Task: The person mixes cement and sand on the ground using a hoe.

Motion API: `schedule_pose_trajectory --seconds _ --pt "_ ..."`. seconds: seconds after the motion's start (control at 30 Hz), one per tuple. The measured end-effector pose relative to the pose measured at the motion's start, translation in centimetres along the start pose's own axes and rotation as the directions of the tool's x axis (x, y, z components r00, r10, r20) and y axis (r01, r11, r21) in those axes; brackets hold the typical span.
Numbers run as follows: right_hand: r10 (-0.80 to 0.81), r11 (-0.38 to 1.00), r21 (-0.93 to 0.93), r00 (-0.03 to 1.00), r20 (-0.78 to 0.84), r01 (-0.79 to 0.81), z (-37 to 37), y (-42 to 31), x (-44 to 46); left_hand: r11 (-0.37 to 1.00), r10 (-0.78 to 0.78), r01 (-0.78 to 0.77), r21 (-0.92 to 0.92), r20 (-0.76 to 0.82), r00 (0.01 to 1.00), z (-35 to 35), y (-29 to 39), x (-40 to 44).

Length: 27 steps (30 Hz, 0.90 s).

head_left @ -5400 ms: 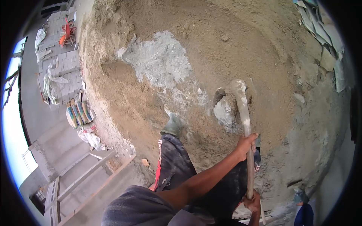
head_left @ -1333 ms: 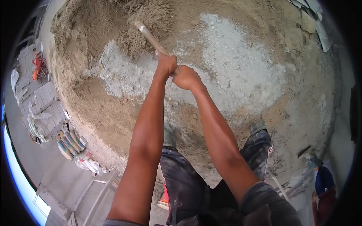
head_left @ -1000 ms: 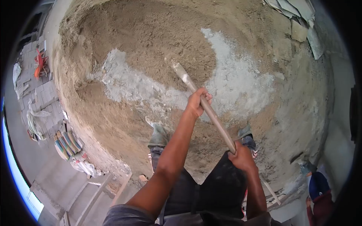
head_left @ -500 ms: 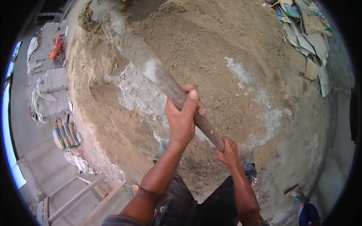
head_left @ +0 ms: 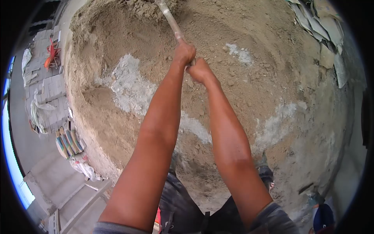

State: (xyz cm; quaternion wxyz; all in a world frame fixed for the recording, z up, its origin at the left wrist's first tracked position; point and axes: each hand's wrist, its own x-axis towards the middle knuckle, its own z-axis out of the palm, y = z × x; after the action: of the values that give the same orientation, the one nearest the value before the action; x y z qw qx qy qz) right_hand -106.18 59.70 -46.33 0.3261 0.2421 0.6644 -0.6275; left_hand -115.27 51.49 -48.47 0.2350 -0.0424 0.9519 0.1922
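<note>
Both arms reach forward over a heap of sand (head_left: 265, 74) with pale grey powder (head_left: 132, 85) on it. My left hand (head_left: 184, 53) is closed around the handle of a shovel (head_left: 171, 21). Just behind it, my right hand (head_left: 200, 71) grips the handle near its rear end; the two hands are almost touching. The handle slants up and slightly left toward clumped sand (head_left: 146, 9) at the top edge. The shovel's blade is hidden by sand or lies outside the view.
Torn paper sacks (head_left: 311, 23) lie at upper right. On the left are stacked grey blocks (head_left: 50, 87), an orange wheelbarrow (head_left: 52, 54), striped bundles (head_left: 69, 143) and a wooden frame (head_left: 83, 206). A dark blue item (head_left: 323, 218) sits at lower right.
Both hands have moved forward, away from my body, and closer together on the handle. The shovel has swung from the upper left toward the top middle, and its far end has left clear view.
</note>
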Motion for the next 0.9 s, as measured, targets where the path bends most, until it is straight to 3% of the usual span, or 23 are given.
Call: schedule_pose_trajectory --seconds 0.07,0.13,0.2,0.3,0.37,0.43,0.47,0.5,0.53,0.6,0.7,0.73,0.77,0.8,0.83,0.87,0.9 --pt "-0.074 0.996 -0.064 0.995 -0.072 0.069 0.0 7.9 -0.6 0.953 -0.141 0.167 -0.252 0.118 0.983 5.4 -1.0 -2.2" --pt "0.034 0.994 -0.102 0.995 -0.098 -0.044 -0.7 11.4 -5.5 0.792 -0.303 0.394 -0.466 0.26 0.917 6.6 1.3 -6.2" --pt "0.11 0.988 -0.101 0.99 -0.093 -0.12 -1.2 13.6 -10.6 0.776 -0.316 0.403 -0.485 0.254 0.914 9.6 -0.1 -7.5" --pt "0.148 0.98 -0.119 0.985 -0.084 -0.158 -1.7 14.7 -21.0 0.787 -0.244 0.44 -0.432 0.436 0.866 9.5 -0.7 -11.1" --pt "0.16 0.976 -0.133 0.981 -0.109 -0.174 -2.4 16.9 -29.0 0.557 -0.172 0.563 -0.611 0.578 0.798 9.6 -0.2 -16.5" --pt "0.213 0.962 -0.143 0.968 -0.13 -0.231 -2.9 19.6 -37.3 0.18 -0.128 0.468 -0.865 0.451 0.883 11.7 1.1 -25.3" --pt "0.308 0.931 -0.162 0.941 -0.14 -0.328 -3.0 19.7 -41.4 0.029 -0.133 0.541 -0.841 0.533 0.836 11.2 2.3 -30.4" --pt "0.312 0.936 -0.118 0.936 -0.166 -0.333 -2.8 21.0 -45.5 0.029 -0.095 0.593 -0.805 0.588 0.803 11.8 2.0 -35.2" --pt "0.314 0.922 -0.179 0.935 -0.165 -0.342 -2.4 22.9 -49.5 -0.02 -0.18 0.682 -0.731 0.674 0.717 10.9 3.4 -39.7" --pt "0.402 0.895 -0.148 0.905 -0.141 -0.421 -2.0 23.0 -55.7 -0.032 -0.146 0.707 -0.706 0.703 0.696 10.3 3.9 -46.7" --pt "0.378 0.906 -0.151 0.917 -0.131 -0.395 -1.2 23.7 -58.4 0.031 -0.103 0.649 -0.76 0.643 0.759 7.9 6.0 -47.1" --pt "0.269 0.942 -0.151 0.944 -0.192 -0.3 -0.6 24.8 -56.9 0.064 -0.098 0.627 -0.777 0.62 0.778 6.9 6.7 -46.9" --pt "0.155 0.968 -0.154 0.954 -0.256 -0.199 0.2 25.9 -54.0 0.16 -0.081 0.554 -0.817 0.548 0.832 5.6 7.7 -44.9" --pt "0.074 0.996 -0.027 0.962 -0.263 -0.084 0.1 24.7 -49.2 0.254 -0.058 0.473 -0.844 0.475 0.878 4.6 8.4 -41.3" --pt "-0.009 0.997 0.067 0.966 -0.26 0.027 0.3 25.4 -44.0 0.432 0.004 0.231 -0.872 0.259 0.966 4.4 8.6 -37.1" --pt "-0.092 0.991 0.063 0.953 -0.287 0.114 0.1 24.0 -38.1 0.484 0.071 0.075 -0.872 0.125 0.99 3.6 9.3 -32.2" --pt "-0.141 0.967 0.17 0.952 -0.273 0.192 -0.7 20.7 -31.8 0.629 0.126 -0.091 -0.772 -0.015 0.992 1.5 10.7 -27.0"
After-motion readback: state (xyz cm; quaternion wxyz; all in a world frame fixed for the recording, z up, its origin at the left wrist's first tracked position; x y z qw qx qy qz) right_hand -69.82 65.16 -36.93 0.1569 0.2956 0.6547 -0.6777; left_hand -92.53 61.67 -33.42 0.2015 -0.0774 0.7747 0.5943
